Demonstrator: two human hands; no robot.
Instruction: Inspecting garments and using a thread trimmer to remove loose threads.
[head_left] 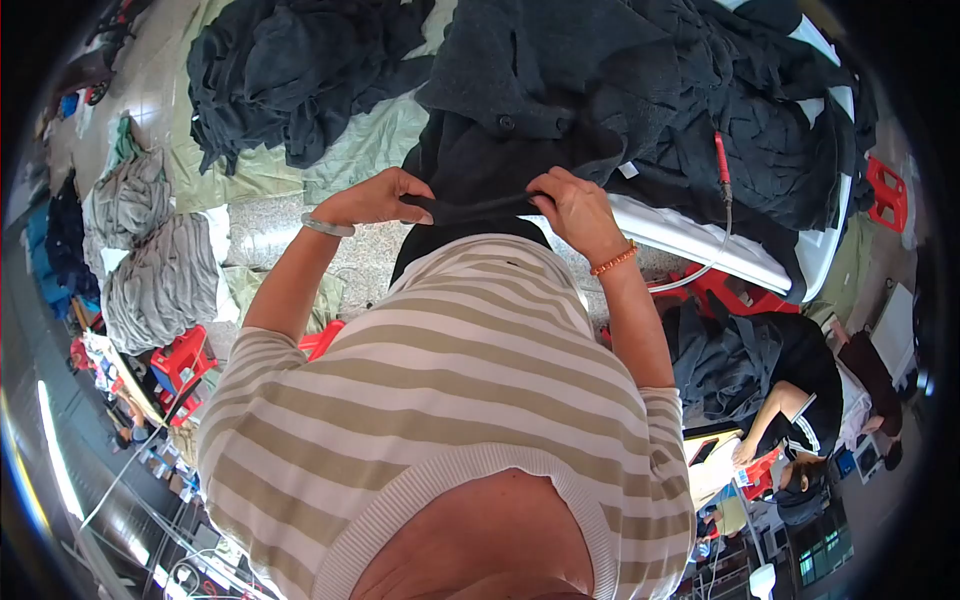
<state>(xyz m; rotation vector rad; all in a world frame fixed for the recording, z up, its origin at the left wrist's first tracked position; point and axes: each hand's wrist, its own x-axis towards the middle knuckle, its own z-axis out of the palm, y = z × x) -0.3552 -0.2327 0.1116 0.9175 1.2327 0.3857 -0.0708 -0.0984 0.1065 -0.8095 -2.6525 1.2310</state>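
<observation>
In the head camera's view, a person in a striped top [430, 370] holds an edge of a dark garment [505, 85] taut close to the body, the garment at 12 o'clock. The left hand [370, 201], at about 11 o'clock with a pale bangle [328, 227] at the wrist, pinches one end of the edge between thumb and fingers. The right hand [580, 212], at about 1 o'clock above an orange beaded bracelet [613, 259], grips the other end, its fingers closed on the cloth. Two buttons show on the garment, which lies over a white table [690, 238]. At 2 o'clock, a red-handled tool [721, 158] on a pale hose rests against dark cloth. A dark heap of fabric [300, 75] lies at 11 o'clock, grey bundles [165, 285] near 9, and a co-worker [800, 415] in black sits near 4.
</observation>
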